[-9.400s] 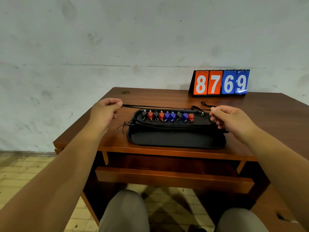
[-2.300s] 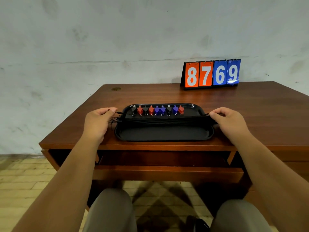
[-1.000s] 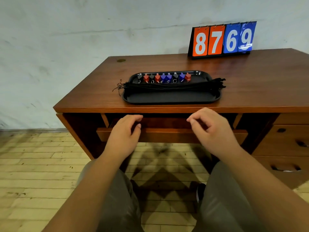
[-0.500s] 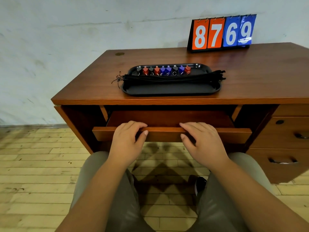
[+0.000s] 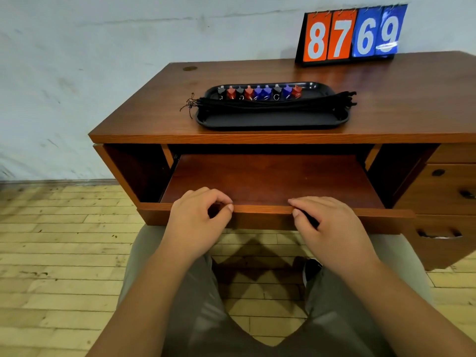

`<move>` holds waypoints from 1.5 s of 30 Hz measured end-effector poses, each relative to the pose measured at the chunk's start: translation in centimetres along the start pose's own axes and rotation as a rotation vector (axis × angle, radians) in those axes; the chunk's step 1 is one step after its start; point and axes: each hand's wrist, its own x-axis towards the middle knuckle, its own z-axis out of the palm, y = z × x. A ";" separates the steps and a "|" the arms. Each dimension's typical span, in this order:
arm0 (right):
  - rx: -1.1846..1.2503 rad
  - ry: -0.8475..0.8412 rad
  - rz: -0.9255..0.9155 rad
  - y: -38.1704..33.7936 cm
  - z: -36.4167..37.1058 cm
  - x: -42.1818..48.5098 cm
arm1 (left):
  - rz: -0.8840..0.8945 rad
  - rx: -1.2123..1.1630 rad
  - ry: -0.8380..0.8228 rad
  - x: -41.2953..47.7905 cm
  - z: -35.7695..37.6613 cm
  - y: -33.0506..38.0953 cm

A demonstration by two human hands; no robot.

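A wide wooden drawer (image 5: 270, 181) under the desktop stands pulled out, and its visible floor is bare. My left hand (image 5: 198, 222) grips the drawer's front edge, fingers curled over the top and thumb below. My right hand (image 5: 327, 225) grips the same edge further right in the same way. On the desk above sits a black tray (image 5: 270, 121). A row of red, blue and black whistles (image 5: 258, 92) lines its far side. A bundle of black lanyard cords (image 5: 273, 103) lies lengthwise across it.
An orange and blue flip scoreboard (image 5: 351, 34) reading 8769 stands at the desk's back edge. A stack of shut drawers (image 5: 445, 194) fills the desk's right side. My knees sit under the drawer over a pale plank floor.
Both hands left the cords on the tray, dropped to the drawer front and drew it out toward me. The drawer now stands much further out than half a second ago.
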 end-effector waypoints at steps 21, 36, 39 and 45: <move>0.213 0.296 0.336 0.4 -8.7 12.2 | -0.234 -0.178 0.309 11.6 -6.5 3.5; -0.111 0.047 0.642 5.8 -9.0 21.6 | -0.428 0.010 0.078 19.6 -6.7 0.8; -0.111 0.054 0.648 6.0 -9.1 21.9 | -0.446 -0.034 0.073 18.9 -6.9 1.0; 0.003 0.092 0.685 6.1 -9.8 20.7 | -0.450 -0.243 0.166 17.3 -7.1 0.4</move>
